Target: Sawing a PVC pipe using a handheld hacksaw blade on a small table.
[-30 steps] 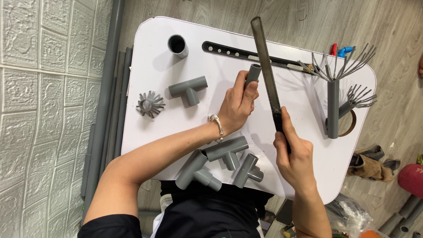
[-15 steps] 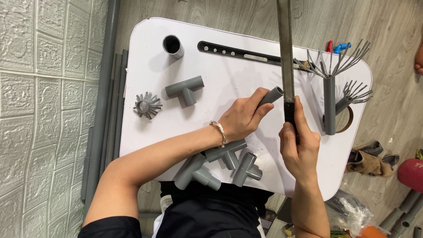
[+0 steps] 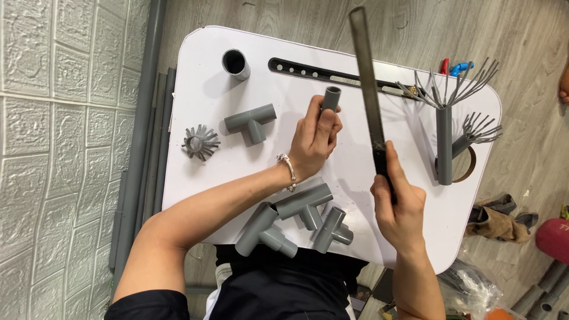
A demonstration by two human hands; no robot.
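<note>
The left hand is clenched around a short grey pipe piece, its grip wrapped about the lower part so that only the open top end stands clear above the fingers. The right hand is closed on the dark handle end of a long flat file, which rises steeply away from the hand over the white desk. The file passes just beside the pipe piece, on its right (whether the two touch cannot be told from this view).

Against the earlier frames, the left hand has moved up and to the left, carrying the pipe piece away from the file's lower part; half a second ago the pipe lay right against the blade near the right hand. The file now leans more to the left at its tip.

On the desk lie a grey tee fitting, a slit pipe flower, an upright pipe stub, and a cluster of tee fittings near the forearm.
</note>
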